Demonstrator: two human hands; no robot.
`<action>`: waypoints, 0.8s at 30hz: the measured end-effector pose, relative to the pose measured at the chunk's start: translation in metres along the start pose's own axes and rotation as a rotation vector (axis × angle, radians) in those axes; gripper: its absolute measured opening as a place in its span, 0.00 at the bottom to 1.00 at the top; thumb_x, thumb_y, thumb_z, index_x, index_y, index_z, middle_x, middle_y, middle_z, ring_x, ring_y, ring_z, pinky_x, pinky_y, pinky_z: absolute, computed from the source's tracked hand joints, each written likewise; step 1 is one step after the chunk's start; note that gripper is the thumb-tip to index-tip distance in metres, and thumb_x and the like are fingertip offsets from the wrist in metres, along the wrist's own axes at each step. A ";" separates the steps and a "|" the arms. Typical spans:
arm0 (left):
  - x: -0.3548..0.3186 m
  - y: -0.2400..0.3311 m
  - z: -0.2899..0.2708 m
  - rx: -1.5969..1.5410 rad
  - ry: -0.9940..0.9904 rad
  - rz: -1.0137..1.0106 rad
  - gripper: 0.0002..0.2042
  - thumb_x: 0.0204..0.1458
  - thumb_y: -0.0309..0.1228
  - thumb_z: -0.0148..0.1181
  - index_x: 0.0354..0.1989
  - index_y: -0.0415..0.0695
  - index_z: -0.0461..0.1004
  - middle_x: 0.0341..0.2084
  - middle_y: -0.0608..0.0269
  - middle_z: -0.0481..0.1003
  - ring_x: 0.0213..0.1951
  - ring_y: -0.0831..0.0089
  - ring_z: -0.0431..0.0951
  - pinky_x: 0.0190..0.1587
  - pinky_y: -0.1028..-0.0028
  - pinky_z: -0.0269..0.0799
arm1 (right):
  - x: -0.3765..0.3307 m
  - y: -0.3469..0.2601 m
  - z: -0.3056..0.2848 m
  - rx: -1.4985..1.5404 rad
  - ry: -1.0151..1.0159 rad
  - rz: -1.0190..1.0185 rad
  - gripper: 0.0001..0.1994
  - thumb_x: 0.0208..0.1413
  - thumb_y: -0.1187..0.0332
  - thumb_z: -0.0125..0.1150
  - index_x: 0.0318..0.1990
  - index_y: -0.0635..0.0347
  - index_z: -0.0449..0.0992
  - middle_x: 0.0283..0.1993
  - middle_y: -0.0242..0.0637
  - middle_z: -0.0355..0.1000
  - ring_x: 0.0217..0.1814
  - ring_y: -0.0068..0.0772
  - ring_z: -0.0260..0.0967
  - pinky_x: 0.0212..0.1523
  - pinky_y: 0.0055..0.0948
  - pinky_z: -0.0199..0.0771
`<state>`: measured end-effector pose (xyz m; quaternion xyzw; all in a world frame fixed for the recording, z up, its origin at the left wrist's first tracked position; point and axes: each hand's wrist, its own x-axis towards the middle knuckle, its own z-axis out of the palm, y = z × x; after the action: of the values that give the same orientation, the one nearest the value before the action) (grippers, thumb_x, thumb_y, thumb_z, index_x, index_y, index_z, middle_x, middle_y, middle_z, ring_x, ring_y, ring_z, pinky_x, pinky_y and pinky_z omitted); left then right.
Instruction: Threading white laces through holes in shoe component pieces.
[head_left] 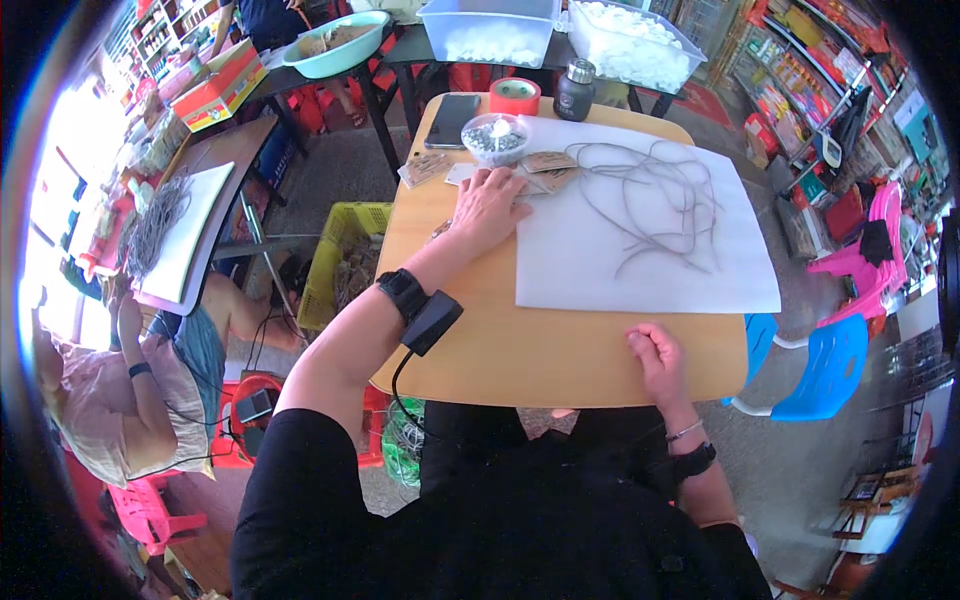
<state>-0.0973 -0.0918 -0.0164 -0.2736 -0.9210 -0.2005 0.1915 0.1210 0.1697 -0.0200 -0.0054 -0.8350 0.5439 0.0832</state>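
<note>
Brown cards (pixel 552 180): on table (pixel 560 355) | left hand (pixel 487 207): just beside cards, grip cannot be determined | right hand (pixel 657 362): near table edge, grip indeterminate

Left hand (pixel 488 207) forward, palm down — right hand (pixel 662 364) back, fingers (pixel 651 337) half-curled

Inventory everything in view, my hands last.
table: one, tan, centre
sheet: one, white, on table
cords: several, grey, on sheet
tub: one, clear, far side
tape: one, red, behind tub
phone: one, dark, beside tub
bottle: one, black, far edge
cards: several, brown, near tub
bins: two, clear, beyond table
basin: one, mint, upper left
crate: one, yellow, left
chairs: several, blue or pink, both sides
co-workers: two, pale and dark clothes, left
shelf goods: many, mixed, right
left hand: one, bare, beside cards
right hand: one, bare, near edge
</note>
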 end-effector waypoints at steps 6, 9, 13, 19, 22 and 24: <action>-0.030 -0.003 -0.014 -0.101 -0.056 0.043 0.15 0.47 0.30 0.58 0.44 0.44 0.71 0.47 0.58 0.67 0.52 0.55 0.63 0.54 0.63 0.63 | 0.003 0.000 -0.003 0.054 -0.026 -0.031 0.06 0.56 0.72 0.52 0.34 0.65 0.73 0.27 0.29 0.67 0.29 0.19 0.61 0.33 0.20 0.63; -0.045 0.003 -0.025 -0.168 -0.078 0.039 0.14 0.45 0.27 0.58 0.43 0.43 0.71 0.46 0.57 0.68 0.51 0.55 0.64 0.52 0.64 0.65 | 0.004 -0.003 -0.005 0.024 -0.048 -0.065 0.06 0.56 0.72 0.52 0.34 0.65 0.73 0.27 0.30 0.67 0.29 0.20 0.62 0.33 0.20 0.64; -0.059 -0.003 -0.030 -0.257 -0.159 -0.019 0.14 0.44 0.27 0.59 0.41 0.43 0.73 0.44 0.57 0.70 0.50 0.55 0.65 0.51 0.64 0.65 | 0.007 0.002 -0.005 0.051 -0.082 -0.028 0.07 0.56 0.70 0.53 0.34 0.65 0.73 0.28 0.31 0.69 0.31 0.20 0.64 0.35 0.21 0.65; -0.065 0.037 -0.039 -0.063 0.137 -0.052 0.17 0.47 0.35 0.59 0.44 0.39 0.72 0.45 0.54 0.71 0.53 0.55 0.64 0.55 0.62 0.61 | 0.007 0.007 -0.008 0.054 -0.077 -0.050 0.08 0.57 0.68 0.53 0.35 0.64 0.74 0.29 0.32 0.71 0.31 0.21 0.65 0.34 0.22 0.65; -0.064 0.032 -0.024 -0.020 0.039 -0.086 0.20 0.47 0.38 0.58 0.46 0.38 0.72 0.47 0.55 0.70 0.55 0.56 0.63 0.58 0.61 0.57 | 0.008 0.003 -0.006 0.050 -0.089 -0.102 0.08 0.57 0.68 0.53 0.35 0.64 0.73 0.28 0.32 0.71 0.30 0.21 0.65 0.33 0.22 0.66; -0.061 0.030 -0.022 -0.012 0.015 -0.108 0.18 0.48 0.37 0.56 0.45 0.40 0.72 0.45 0.54 0.71 0.53 0.55 0.65 0.56 0.61 0.60 | 0.010 0.004 -0.005 0.058 -0.097 -0.134 0.08 0.57 0.67 0.54 0.35 0.64 0.73 0.27 0.32 0.71 0.29 0.21 0.65 0.32 0.22 0.66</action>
<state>-0.0274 -0.1053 -0.0177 -0.2233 -0.9318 -0.2179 0.1856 0.1120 0.1773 -0.0204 0.0792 -0.8203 0.5608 0.0788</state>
